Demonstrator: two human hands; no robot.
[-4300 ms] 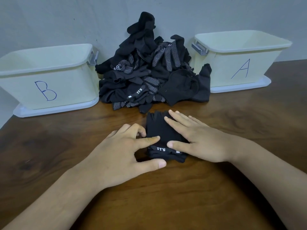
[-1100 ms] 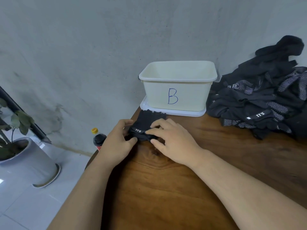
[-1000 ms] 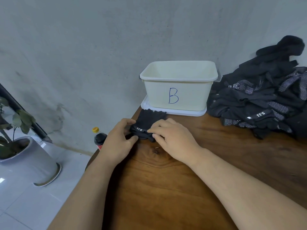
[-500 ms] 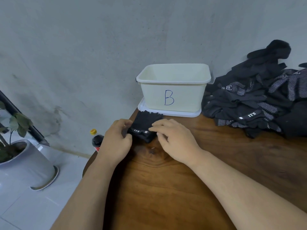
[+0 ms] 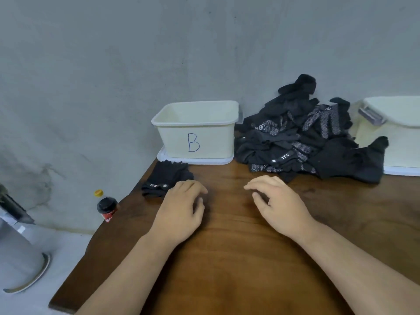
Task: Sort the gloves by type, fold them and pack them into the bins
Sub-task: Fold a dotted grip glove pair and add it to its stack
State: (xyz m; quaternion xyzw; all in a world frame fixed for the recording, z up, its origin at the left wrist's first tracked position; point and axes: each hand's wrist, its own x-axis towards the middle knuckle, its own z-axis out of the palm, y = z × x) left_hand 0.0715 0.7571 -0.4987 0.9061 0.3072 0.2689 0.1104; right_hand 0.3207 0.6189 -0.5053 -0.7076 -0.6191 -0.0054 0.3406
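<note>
Folded gloves (image 5: 167, 178) beside bin B (image 5: 197, 130) — hands empty.

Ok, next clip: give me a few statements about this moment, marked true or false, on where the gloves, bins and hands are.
1. The folded glove lies on the table in front of bin B. True.
2. The right hand grips a glove. False: it holds nothing, and only bare wood lies under it.
3. The glove pile sits left of bin B. False: it lies to the right, between bin B and the other bin.
4. A bottle with a yellow cap shows beyond the table's left edge. True.
</note>
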